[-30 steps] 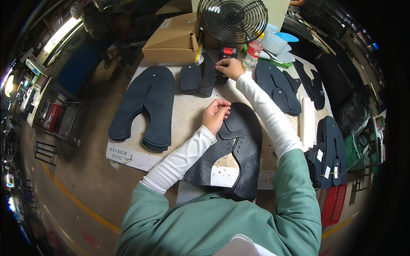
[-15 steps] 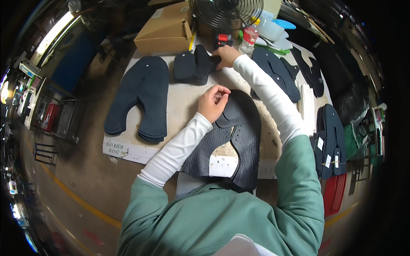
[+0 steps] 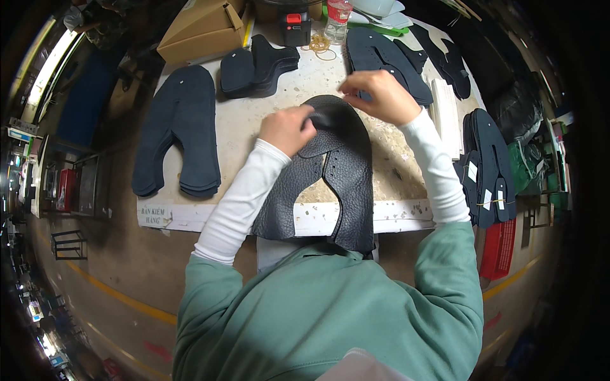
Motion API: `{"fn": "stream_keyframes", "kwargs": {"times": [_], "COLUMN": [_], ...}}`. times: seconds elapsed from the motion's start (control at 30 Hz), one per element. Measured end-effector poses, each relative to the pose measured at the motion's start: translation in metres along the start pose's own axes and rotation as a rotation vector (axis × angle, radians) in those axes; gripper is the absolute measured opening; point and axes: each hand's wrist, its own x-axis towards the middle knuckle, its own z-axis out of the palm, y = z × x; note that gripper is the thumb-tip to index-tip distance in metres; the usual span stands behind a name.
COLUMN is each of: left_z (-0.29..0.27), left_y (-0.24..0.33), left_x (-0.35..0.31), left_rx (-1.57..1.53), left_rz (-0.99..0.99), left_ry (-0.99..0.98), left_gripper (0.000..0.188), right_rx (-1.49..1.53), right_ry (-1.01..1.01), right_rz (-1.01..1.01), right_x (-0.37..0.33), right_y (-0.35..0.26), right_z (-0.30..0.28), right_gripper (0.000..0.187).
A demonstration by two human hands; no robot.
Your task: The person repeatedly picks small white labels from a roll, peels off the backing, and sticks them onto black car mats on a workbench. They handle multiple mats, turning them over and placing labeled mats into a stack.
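Note:
A black pebbled leather shoe upper (image 3: 351, 159), with two legs, a rounded top and small punched holes, lies at the front of the table and hangs over its edge. My left hand (image 3: 287, 130) is closed at the upper's left side near the top, thumb and fingers pinching the leather; the fingertips are partly hidden. Just above the top right of the upper hovers my right hand (image 3: 384, 96), fingers bent and apart, with nothing visible in it. Beyond my hands are stacked small dark pieces (image 3: 270, 66) and loose rubber bands (image 3: 319, 43).
Dark U-shaped pieces (image 3: 184, 120) are stacked on the left of the table (image 3: 251, 124). More dark pieces (image 3: 384, 57) lie back right, beside white strips (image 3: 446, 117). A tied bundle (image 3: 492, 165) sits at the right edge. A cardboard box (image 3: 200, 28) and bottle (image 3: 337, 22) stand behind.
My right hand has come back from the small dark pieces to the top of the upper. My left hand has shifted slightly along the leather. The view has tilted nearer.

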Motion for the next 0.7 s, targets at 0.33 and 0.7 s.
{"fn": "stream_keyframes", "kwargs": {"times": [0.33, 0.7], "left_z": [0.006, 0.006], "left_y": [-0.015, 0.006], "left_x": [0.008, 0.003], "left_rx": [-1.589, -1.697], "left_rz": [-0.533, -0.618], "left_ry": [0.169, 0.01], "left_gripper": [0.033, 0.035], "right_rx": [-0.03, 1.128], "right_ry": [-0.06, 0.363], "right_rz": [-0.172, 0.484], "right_x": [-0.033, -0.036], "right_y": [-0.041, -0.011], "right_z": [0.075, 0.054], "right_gripper": [0.041, 0.034]}}
